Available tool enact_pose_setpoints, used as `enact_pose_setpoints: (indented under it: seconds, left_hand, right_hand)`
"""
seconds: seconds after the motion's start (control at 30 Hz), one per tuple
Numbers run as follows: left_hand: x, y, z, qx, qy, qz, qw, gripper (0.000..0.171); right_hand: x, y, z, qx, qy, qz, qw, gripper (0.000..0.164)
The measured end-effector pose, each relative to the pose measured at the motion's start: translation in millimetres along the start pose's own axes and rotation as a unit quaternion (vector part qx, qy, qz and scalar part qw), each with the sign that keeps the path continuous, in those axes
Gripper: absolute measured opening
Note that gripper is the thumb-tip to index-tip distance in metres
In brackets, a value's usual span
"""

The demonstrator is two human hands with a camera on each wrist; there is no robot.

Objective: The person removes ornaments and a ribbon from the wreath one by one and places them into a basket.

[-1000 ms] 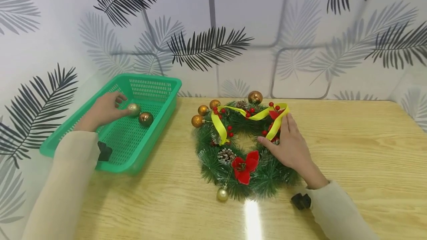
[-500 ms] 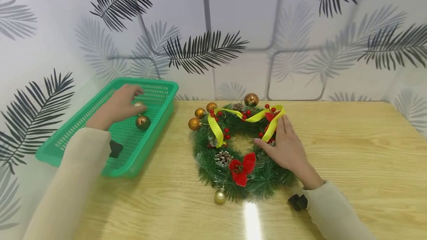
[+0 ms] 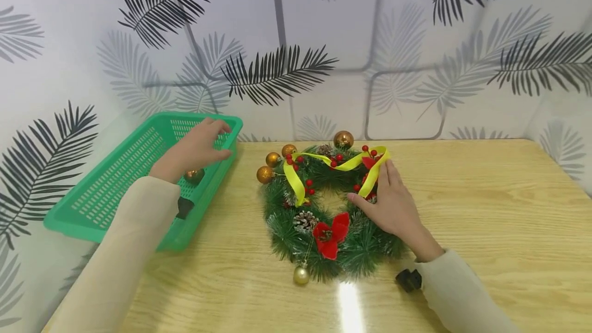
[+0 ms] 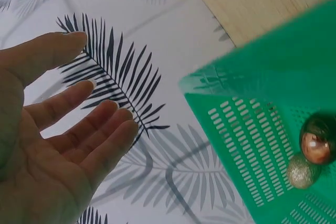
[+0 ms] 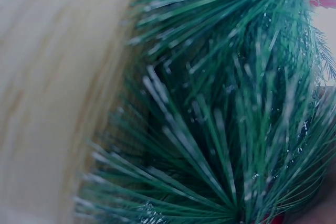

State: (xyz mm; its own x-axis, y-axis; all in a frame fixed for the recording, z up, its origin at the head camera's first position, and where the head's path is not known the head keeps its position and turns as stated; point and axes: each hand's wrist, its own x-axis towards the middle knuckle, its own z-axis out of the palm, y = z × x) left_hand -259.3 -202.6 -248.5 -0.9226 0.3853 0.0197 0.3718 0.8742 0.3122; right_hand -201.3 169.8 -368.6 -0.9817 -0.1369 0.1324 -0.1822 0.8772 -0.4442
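Over the right part of the green basket [image 3: 139, 150], my left hand [image 3: 191, 150] hovers with fingers loosely bent and nothing in them; the left wrist view shows its bare palm [image 4: 58, 166]. A shiny copper bauble [image 4: 319, 142] and a glittery gold bauble [image 4: 303, 171] lie together inside the basket. My right hand [image 3: 395, 207] rests on the right side of a green Christmas wreath [image 3: 287, 240], fingers extended beside a yellow ribbon [image 3: 347, 165]. The wreath carries a red poinsettia [image 3: 329, 235], a pine cone [image 3: 305, 221] and red berries. In the right wrist view, green needles [image 5: 226, 119] fill most of the picture.
Orange baubles [image 3: 265, 174] cluster at the wreath's upper left. A copper bauble [image 3: 344, 140] sits at its top and a gold bauble [image 3: 301, 275] at its bottom. The wooden table [image 3: 485, 209] meets a leaf-patterned wall [image 3: 416, 40] at the back.
My left hand has moved right across the basket, away from the gold bauble, which it now hides in the head view. The right hand stays on the wreath. The head view has shifted slightly.
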Motion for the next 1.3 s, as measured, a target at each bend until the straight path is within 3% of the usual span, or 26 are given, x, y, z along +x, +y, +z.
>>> enact_pose_setpoints:
  seconds: [0.4, 0.63, 0.97, 1.3]
  left_hand:
    - [8.2, 14.4, 28.3, -0.026, -0.021, 0.010, 0.9994, 0.047]
    - [17.0, 19.5, 46.3, -0.015, -0.023, 0.037, 0.9990, 0.049]
    - [23.1, 17.6, 76.0, -0.033, -0.033, 0.040, 0.9981, 0.051]
    - [27.7, 18.2, 85.7, -0.029, -0.028, 0.060, 0.9974, 0.046]
  right_hand:
    - [-1, -1, 2, -0.002, -0.006, 0.004, 1.000, 0.104]
    - [0, 0, 1, 0.001, -0.004, 0.002, 1.000, 0.104]
    - [-1, 0, 2, -0.004, -0.005, 0.004, 1.000, 0.104]
    - [-1, 0, 0, -0.006, -0.004, 0.002, 1.000, 0.104]
